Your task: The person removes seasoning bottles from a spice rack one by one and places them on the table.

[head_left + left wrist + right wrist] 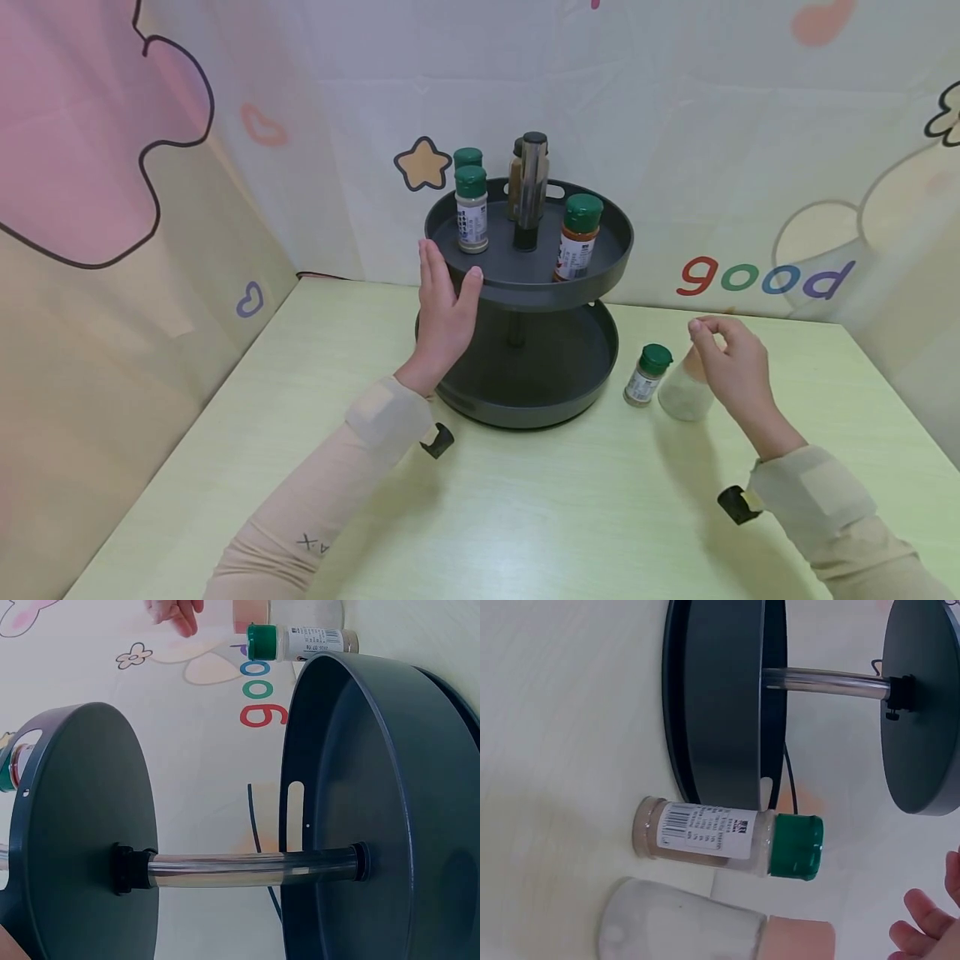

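A dark two-tier round rack stands on the table. My left hand rests at the left front rim of its upper tray, fingers straight. My right hand hovers above and beside a clear jar with a pink cap, its fingers loosely bent and holding nothing; the right wrist view shows a gap to the cap. Left of that jar stands a green-capped spice bottle with a white label. On the upper tray are green-capped spice bottles, a red-brown spice bottle and a tall dark-capped bottle.
The lower tray holds no visible bottle. A metal post joins the two tiers. Behind the pale table hangs a printed cloth, and a thin dark cable lies along the table's back edge.
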`<state>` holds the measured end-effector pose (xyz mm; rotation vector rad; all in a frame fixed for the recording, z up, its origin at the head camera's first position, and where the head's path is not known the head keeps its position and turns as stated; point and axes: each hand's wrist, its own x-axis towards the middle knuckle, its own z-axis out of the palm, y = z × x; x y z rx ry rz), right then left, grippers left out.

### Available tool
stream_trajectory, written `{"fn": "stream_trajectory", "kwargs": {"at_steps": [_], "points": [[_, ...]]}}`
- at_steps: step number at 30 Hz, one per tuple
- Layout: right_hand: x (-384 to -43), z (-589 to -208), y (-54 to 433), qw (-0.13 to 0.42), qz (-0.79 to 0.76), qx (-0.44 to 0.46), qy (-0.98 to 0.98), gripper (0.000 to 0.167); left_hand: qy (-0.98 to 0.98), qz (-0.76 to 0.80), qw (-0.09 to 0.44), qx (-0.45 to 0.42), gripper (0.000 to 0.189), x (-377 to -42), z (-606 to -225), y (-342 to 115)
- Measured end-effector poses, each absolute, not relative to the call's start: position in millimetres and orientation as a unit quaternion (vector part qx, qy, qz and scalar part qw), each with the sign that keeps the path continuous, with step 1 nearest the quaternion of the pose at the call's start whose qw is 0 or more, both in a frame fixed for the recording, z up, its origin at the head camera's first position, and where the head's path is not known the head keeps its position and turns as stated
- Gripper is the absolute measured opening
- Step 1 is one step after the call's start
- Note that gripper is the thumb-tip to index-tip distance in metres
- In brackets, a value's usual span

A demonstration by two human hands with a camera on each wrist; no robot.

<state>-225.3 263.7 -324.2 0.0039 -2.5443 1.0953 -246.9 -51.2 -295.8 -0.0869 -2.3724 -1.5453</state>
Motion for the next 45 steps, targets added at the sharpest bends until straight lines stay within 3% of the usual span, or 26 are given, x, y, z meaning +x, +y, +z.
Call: {"fn": "stream_trajectory", "kwargs": {"at_steps": [15,28,45], "points": [[-220,-305,252,0.165,0.406,0.028,-0.898,0.047,-0.828,-0.538,0.154,-0.032,0.077,-247,-296,-51],[-220,-295,244,0.186,0.399,0.057,-0.896,0.04,-0.829,-0.537,0.15,-0.03,0.076,-247,-295,-51],[-222,-273,230,0.184,0.416,0.067,-0.888,0.043,-0.83,-0.535,0.157,-0.032,0.077,-249,-297,-51]]}}
